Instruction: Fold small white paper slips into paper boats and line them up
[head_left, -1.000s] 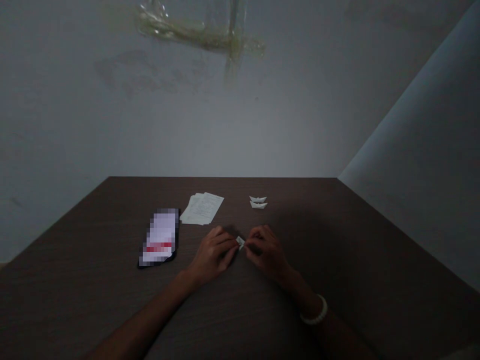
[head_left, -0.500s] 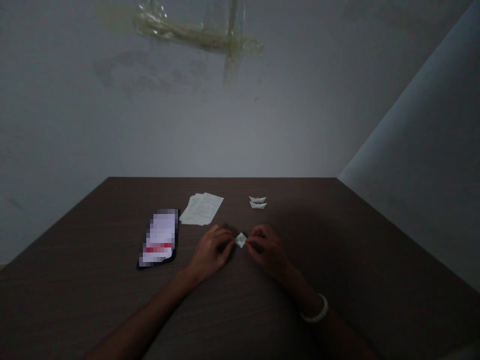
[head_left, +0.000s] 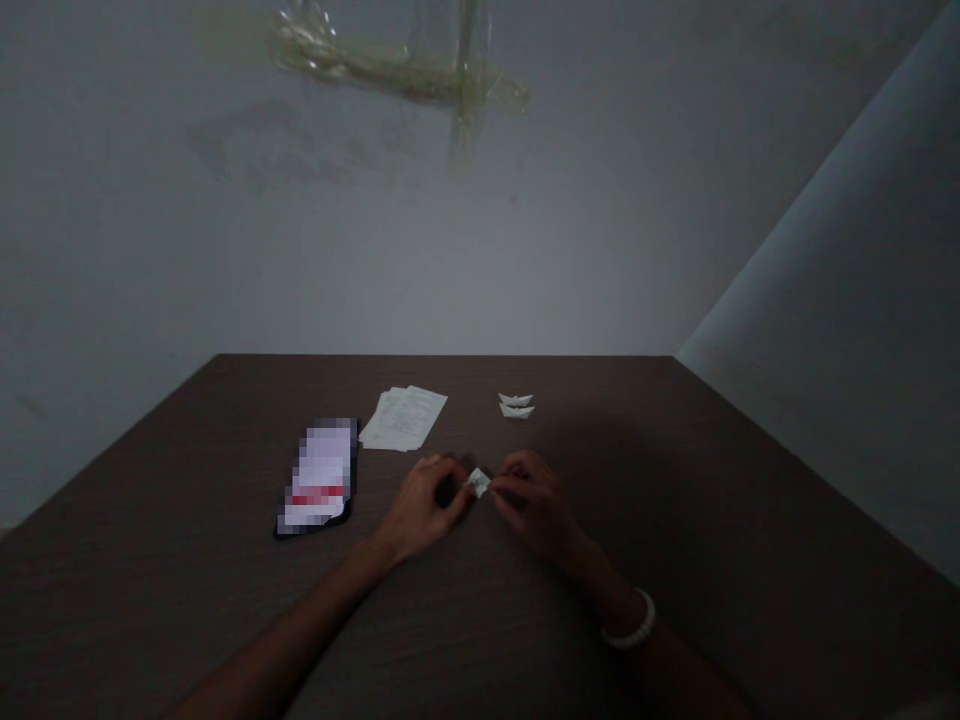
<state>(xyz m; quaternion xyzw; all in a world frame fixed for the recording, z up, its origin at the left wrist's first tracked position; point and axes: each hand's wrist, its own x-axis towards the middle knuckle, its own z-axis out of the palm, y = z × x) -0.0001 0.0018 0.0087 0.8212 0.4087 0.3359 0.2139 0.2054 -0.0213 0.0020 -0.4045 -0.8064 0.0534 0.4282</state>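
A small folded piece of white paper (head_left: 478, 484) with faint print lies between my hands, just above the dark table. My left hand (head_left: 426, 505) pinches its left corner between thumb and forefinger. On the opposite corner, the fingertips of my right hand (head_left: 536, 505) are closed. A pale beaded bracelet (head_left: 634, 622) circles my right wrist. Beyond the hands, two small white paper boats (head_left: 516, 411) sit one just behind the other.
A fanned stack of printed paper sheets (head_left: 403, 418) lies behind my left hand. To the left rests a phone (head_left: 319, 475) with a blurred screen. The brown table (head_left: 480, 630) meets a wall (head_left: 480, 270) at its far edge, with tape stuck on that wall.
The folded paper has shifted slightly left and turned from an even diamond into a more tilted, uneven shape. The left fingers have curled into a rounder pinch. Boats, sheets and phone stay put.
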